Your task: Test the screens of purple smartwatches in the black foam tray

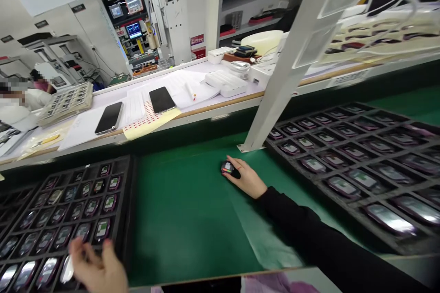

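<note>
My right hand is closed around a small dark smartwatch over the green mat, fingers and thumb at its edges. The smartwatch's screen is lit with white and coloured marks. At the lower left, my left hand hovers over the near right part of a black foam tray, its fingers apart and slightly blurred, with nothing seen between them. Rows of rounded watch bodies with purple rims, such as the watch just above that hand, sit in the tray's pockets.
A second foam tray full of watches lies at the right. A white post rises from the bench beyond my right hand. On the raised shelf are two phones, papers, a white box and cables. Other people are at the far left.
</note>
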`<state>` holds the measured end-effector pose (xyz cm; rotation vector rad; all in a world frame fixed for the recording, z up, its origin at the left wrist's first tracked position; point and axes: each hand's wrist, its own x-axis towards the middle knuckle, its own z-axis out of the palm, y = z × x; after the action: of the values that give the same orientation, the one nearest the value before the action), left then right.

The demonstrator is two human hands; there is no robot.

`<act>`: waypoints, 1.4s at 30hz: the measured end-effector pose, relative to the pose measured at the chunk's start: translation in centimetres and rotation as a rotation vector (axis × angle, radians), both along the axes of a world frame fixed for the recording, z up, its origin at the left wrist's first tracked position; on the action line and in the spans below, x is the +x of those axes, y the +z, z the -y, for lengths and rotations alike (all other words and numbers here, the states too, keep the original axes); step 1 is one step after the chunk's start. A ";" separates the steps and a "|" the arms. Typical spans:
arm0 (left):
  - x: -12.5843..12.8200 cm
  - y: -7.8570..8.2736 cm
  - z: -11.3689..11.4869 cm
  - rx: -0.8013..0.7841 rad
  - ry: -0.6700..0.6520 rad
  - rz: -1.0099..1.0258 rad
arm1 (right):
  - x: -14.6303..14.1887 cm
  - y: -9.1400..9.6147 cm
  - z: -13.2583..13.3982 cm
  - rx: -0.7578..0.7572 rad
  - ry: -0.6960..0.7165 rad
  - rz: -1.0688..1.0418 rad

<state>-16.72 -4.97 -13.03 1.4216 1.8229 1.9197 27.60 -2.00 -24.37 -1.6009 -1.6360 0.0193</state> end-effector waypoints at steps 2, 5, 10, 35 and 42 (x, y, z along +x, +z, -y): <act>3.1 -1.6 1.0 -0.101 -0.114 0.021 | -3.1 0.2 -1.7 -0.003 0.104 -0.008; 6.3 -4.5 2.7 -0.336 -0.318 0.027 | -8.0 0.5 -3.8 -0.002 0.248 -0.036; 7.2 -7.5 4.7 -0.556 -0.377 -0.142 | -15.2 0.8 -6.1 0.007 0.433 -0.114; 8.2 -6.3 5.3 -0.654 -0.464 -0.269 | -25.1 1.2 -9.2 -0.138 0.648 -0.013; 8.2 -6.7 5.3 -0.686 -0.449 -0.312 | -24.3 0.8 -8.6 -0.141 0.642 0.068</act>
<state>-8.55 -10.25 -19.73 1.7084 1.8021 0.7825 3.34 6.62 -23.53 -1.1179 -2.1769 0.4234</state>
